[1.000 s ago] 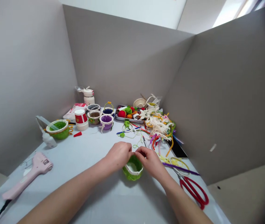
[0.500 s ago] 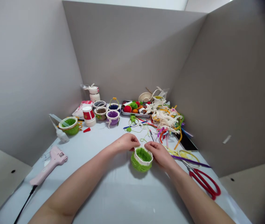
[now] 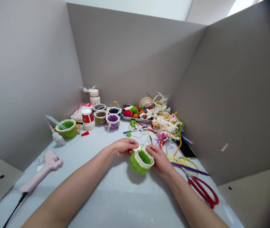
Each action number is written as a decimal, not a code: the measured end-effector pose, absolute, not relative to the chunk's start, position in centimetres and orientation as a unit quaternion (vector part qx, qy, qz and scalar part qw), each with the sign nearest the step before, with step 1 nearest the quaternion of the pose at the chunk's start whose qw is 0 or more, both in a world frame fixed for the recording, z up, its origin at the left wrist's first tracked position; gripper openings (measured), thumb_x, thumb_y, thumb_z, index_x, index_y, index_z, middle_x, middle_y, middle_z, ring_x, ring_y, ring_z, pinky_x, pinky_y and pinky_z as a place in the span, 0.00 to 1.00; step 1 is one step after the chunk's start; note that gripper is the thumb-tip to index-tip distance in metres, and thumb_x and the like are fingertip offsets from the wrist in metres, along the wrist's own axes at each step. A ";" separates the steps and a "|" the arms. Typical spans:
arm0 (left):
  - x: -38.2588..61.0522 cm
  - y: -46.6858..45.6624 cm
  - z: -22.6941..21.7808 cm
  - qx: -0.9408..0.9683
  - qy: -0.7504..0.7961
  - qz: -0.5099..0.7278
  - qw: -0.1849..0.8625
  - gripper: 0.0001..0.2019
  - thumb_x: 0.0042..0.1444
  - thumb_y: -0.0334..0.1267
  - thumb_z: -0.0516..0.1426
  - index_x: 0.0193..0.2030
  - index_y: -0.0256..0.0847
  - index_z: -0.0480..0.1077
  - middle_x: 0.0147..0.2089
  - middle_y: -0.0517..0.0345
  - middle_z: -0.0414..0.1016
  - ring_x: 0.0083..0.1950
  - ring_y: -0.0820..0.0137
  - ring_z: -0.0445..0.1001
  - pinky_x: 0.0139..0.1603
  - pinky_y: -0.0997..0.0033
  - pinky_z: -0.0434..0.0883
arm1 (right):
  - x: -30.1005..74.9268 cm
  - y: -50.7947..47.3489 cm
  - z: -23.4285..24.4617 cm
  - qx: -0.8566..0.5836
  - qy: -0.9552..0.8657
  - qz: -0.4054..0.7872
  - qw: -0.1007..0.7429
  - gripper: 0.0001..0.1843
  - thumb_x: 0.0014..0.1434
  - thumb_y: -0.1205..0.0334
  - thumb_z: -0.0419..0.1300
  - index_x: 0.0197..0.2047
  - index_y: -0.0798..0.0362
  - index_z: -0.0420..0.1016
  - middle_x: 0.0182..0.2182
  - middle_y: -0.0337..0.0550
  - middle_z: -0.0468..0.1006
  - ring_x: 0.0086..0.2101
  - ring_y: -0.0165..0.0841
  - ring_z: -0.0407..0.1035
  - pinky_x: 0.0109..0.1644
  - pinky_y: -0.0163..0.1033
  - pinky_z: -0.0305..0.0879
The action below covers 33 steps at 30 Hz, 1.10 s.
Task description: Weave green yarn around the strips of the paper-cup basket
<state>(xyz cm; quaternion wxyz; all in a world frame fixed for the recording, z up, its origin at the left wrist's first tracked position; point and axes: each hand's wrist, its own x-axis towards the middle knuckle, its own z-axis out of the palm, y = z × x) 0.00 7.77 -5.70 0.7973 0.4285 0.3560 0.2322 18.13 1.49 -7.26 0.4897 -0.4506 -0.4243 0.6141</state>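
A small green yarn basket (image 3: 138,165) with a white scalloped rim is held between both hands, its opening tilted toward the right. My left hand (image 3: 126,147) pinches the far left of the white rim between thumb and fingers. On the opposite side, my right hand (image 3: 158,155) grips the rim with its thumb and fingertips. From behind the basket, a thin green yarn strand (image 3: 138,136) runs over the table to a little green ball of yarn (image 3: 128,134).
At left lie a pink glue gun (image 3: 42,169), a glue bottle (image 3: 59,139) and another green basket (image 3: 68,133). Several small baskets and a yarn tray (image 3: 136,119) stand at the back. Red-handled scissors (image 3: 205,191), a phone (image 3: 186,148) and a heap of white strips (image 3: 165,123) are at right.
The basket has tipped so its opening leans more to the right, both hands still on its rim. The whole view has shifted slightly, moving most table items a little left in the picture.
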 end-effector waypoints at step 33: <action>1.8 5.8 -8.1 0.721 0.211 0.330 0.571 0.48 0.32 0.34 0.71 0.61 0.41 0.54 0.61 0.47 0.63 0.61 0.58 0.62 0.62 0.59 0.58 | 21.2 2.0 -5.6 -0.460 -0.393 0.616 0.505 0.15 0.47 0.49 0.67 0.30 0.53 0.73 0.22 0.37 0.73 0.21 0.28 0.62 0.24 0.33 0.58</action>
